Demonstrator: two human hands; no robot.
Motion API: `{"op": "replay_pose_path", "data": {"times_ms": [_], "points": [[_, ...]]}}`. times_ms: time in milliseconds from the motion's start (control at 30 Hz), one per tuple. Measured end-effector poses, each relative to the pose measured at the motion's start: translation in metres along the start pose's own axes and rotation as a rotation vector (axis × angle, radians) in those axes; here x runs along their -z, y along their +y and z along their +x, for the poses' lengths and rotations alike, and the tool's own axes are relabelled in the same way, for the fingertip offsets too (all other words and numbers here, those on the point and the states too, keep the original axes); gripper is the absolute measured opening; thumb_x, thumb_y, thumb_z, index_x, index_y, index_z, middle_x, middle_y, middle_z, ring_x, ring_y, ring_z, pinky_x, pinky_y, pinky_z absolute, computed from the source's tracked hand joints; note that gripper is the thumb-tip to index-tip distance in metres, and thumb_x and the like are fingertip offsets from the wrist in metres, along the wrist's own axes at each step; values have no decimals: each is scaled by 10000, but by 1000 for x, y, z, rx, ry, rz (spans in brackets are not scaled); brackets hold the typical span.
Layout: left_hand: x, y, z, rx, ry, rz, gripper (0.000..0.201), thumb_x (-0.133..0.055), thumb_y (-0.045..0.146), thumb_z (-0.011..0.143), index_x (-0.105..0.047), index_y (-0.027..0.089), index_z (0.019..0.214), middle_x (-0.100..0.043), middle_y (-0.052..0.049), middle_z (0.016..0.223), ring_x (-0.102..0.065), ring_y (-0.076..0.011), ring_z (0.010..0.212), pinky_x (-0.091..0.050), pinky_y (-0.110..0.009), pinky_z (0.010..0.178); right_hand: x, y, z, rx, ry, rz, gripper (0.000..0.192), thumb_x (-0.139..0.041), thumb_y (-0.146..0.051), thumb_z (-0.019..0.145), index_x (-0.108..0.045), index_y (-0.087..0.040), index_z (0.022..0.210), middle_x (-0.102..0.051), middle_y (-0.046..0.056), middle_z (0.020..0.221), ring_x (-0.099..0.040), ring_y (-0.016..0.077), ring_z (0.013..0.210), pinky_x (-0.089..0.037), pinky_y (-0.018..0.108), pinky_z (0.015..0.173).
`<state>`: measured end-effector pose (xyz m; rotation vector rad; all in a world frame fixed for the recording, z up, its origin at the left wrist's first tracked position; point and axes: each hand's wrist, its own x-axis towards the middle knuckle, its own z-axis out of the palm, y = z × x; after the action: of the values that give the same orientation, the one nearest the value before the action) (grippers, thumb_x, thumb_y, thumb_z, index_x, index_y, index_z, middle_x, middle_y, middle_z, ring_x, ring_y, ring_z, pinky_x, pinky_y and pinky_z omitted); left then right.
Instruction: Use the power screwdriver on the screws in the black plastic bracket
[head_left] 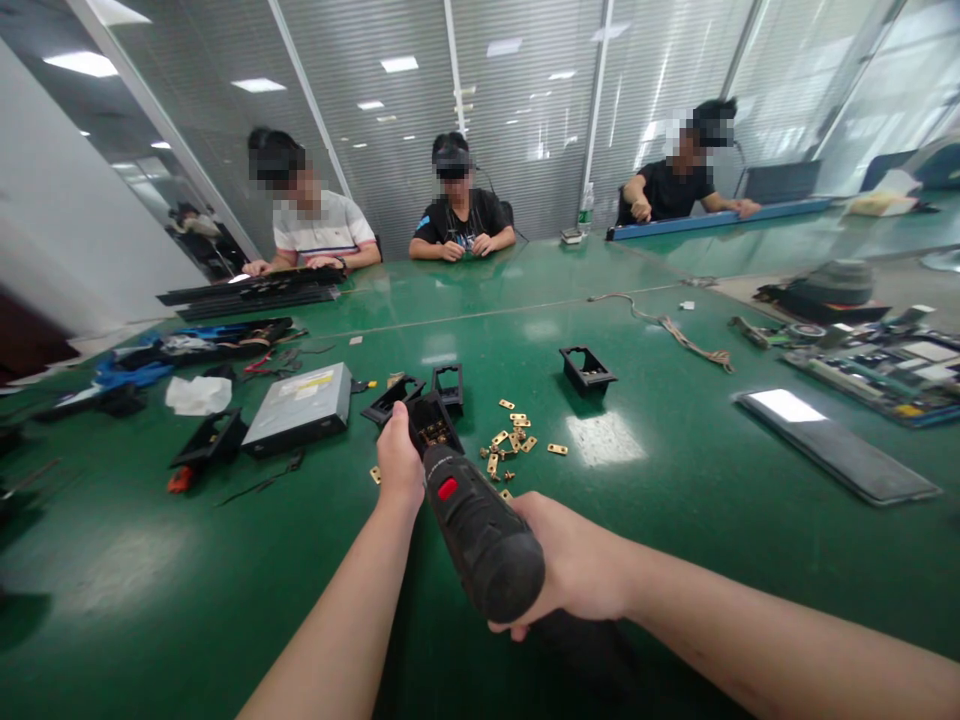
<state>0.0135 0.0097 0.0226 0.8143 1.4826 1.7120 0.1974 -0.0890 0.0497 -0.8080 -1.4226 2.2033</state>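
Note:
My right hand [574, 560] is closed round the grip of a dark power screwdriver [480, 535] with a red button on top. Its nose points away from me into a black plastic frame [433, 422], and the bit's tip is hidden. Brass-coloured parts show inside that frame. On its left side, my left hand [397, 460] grips the frame with the thumb on top. Close behind lie two more black frames, one upright [448, 385] and one tilted [391, 398]. Small brass plates [517, 432] and screws are scattered to the right of the screwdriver's nose.
Another black frame [587, 370] stands farther right. A silver disc drive [300, 408] lies left, beside a black housing [208, 440]. A dark flat panel [836, 445] and circuit boards [892, 365] lie right. Three people sit across the green table [225, 590].

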Motion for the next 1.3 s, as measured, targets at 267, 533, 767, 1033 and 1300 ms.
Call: {"op": "replay_pose_path", "data": {"times_ms": [267,533,767,1033,1300], "points": [[1,-2,2,-8,-26,-11,387,-613,512,841,-683,136,779,-683,-84,804,-635,-214,822,-497,-279,736,0,-2,0,-6,8,-11,451,-883,-209,462,-620,-78,804,-658,67,727,-628,143,571,-515,231,512],[-1,-1,0,-6,-11,-2,436,-642,562,803,-677,128,769,-674,-82,760,-628,-216,788,-491,-286,724,1,1,1,5,3,-25,385,-855,-190,501,-624,-85,791,-652,63,724,-618,139,573,-510,235,517],[0,-4,3,-9,-17,-19,423,-618,541,823,-689,124,806,-679,-79,778,-633,-208,817,-492,-280,765,1,-2,-1,4,-8,-28,394,-863,-188,499,-634,-83,802,-661,68,738,-623,137,582,-512,229,521],[-1,-2,0,-19,-17,-3,406,-599,516,854,-690,123,810,-684,-91,810,-632,-224,842,-497,-273,725,0,-4,0,7,3,-52,387,-874,-193,479,-645,-77,769,-667,78,737,-628,157,602,-518,254,535],[-1,1,0,-2,6,29,392,-608,502,853,-671,131,745,-674,-87,799,-622,-222,825,-493,-272,712,0,-3,0,79,4,-118,334,-865,-205,492,-654,-78,717,-665,62,681,-637,165,622,-520,258,575]]}}
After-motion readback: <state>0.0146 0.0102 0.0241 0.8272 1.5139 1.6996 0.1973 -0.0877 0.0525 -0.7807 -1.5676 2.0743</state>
